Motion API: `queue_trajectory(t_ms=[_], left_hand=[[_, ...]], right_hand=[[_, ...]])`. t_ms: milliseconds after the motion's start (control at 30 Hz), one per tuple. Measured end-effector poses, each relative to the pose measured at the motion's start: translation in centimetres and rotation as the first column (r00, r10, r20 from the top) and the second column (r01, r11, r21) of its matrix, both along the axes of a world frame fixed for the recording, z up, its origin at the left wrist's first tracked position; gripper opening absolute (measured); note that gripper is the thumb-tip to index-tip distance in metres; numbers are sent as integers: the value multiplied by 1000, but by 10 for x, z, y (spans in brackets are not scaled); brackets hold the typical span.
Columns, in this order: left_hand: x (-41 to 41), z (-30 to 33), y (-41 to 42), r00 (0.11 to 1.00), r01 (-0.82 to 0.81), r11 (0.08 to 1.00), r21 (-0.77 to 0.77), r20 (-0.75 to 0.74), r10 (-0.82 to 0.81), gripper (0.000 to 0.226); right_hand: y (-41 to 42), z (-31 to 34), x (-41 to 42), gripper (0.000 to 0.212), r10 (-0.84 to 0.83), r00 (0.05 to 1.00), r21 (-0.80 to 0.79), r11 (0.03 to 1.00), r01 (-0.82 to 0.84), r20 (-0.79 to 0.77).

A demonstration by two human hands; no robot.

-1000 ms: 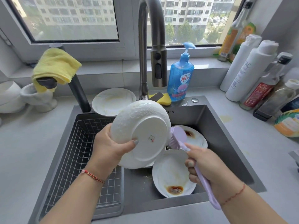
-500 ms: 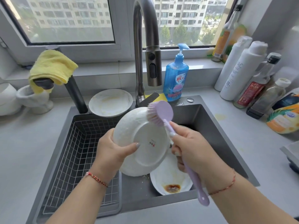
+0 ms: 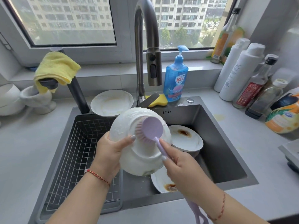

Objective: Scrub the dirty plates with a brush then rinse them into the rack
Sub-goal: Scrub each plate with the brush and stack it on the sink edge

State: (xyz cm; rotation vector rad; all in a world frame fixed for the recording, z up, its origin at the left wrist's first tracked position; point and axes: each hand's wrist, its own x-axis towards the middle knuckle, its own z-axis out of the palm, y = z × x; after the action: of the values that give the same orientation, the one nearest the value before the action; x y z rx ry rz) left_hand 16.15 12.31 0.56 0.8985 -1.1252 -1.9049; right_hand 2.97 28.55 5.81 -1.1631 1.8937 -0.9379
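The sink (image 3: 215, 143) is my landmark. Over its middle my left hand (image 3: 111, 152) grips a white plate (image 3: 127, 126) by its left rim, thumb curled onto the upturned underside, the plate tilted with its back toward me. My right hand (image 3: 179, 165) is wrapped around the handle of a lilac brush (image 3: 152, 128), forefinger stretched along the neck; the round head presses bristles-down on the plate's underside, and the handle's end pokes out past my wrist over the sink's near edge.

Inside the sink's left half sits a wire rack (image 3: 77, 159); I see nothing in it. In the right half lie 2 dirty plates: 1 (image 3: 191, 139) toward the far right with a brown smear, seemingly resting on something darker, and 1 (image 3: 160, 181) at the near side, brown-stained, partly hidden under my right hand. A 3rd smeared plate (image 3: 111, 103) rests on the sink's back left rim.

Behind the sink rises the tap (image 3: 145, 46), with a blue soap bottle (image 3: 176, 80) just to its right and a yellow sponge (image 3: 157, 101) at its foot.
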Motion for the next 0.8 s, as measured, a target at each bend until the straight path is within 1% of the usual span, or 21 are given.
queue_trajectory(t_ms=[67,133,233,333,367,433,467,500,600,667,733,800], left_hand=[[5,1,-3,1000,1,1000,1,-12,-1,95],[10,2,-4,1000,7,1000,2,-23,-7,99],[9,2,3,999,34,999,17,-19,-34,86],[6,3,5,999,32,999,31,-21,-32,74],[6,4,5,999,22,999,30,-24,-21,77],[7,6,3,999,-10,1000,22,-33,11,96],[8,7,2,999,-17,1000,25,-41,18,99],[10,7,2,999,-13,1000,27,-48,14,95],[11,9,4,998,13,999,35,-54,-11,62],[11,9,5,998,-6,999,44,-69,9,56],[11,9,4,994,-47,997,59,-95,53,55],[10,8,1,988,-106,992,75,-101,113,56]], right_hand=[[9,2,0,52,22,1000,47,999,-22,8],[11,6,-7,51,-11,1000,69,998,12,-3],[-2,10,-18,49,-72,994,21,997,74,-82],[-16,11,-13,49,-32,996,-14,999,31,-83],[-16,9,-9,49,5,997,-16,1000,-6,-71],[-14,10,3,50,74,997,-11,997,-74,-13],[-13,11,6,50,90,996,-11,996,-90,-3],[-14,12,6,49,85,996,-10,996,-85,-9],[-23,11,-10,48,-9,993,-19,1000,7,-117],[-25,12,-21,49,-52,985,11,998,54,-163],[-17,12,-28,49,-55,991,51,997,62,-125],[-3,13,-26,49,-38,999,115,993,39,-15]])
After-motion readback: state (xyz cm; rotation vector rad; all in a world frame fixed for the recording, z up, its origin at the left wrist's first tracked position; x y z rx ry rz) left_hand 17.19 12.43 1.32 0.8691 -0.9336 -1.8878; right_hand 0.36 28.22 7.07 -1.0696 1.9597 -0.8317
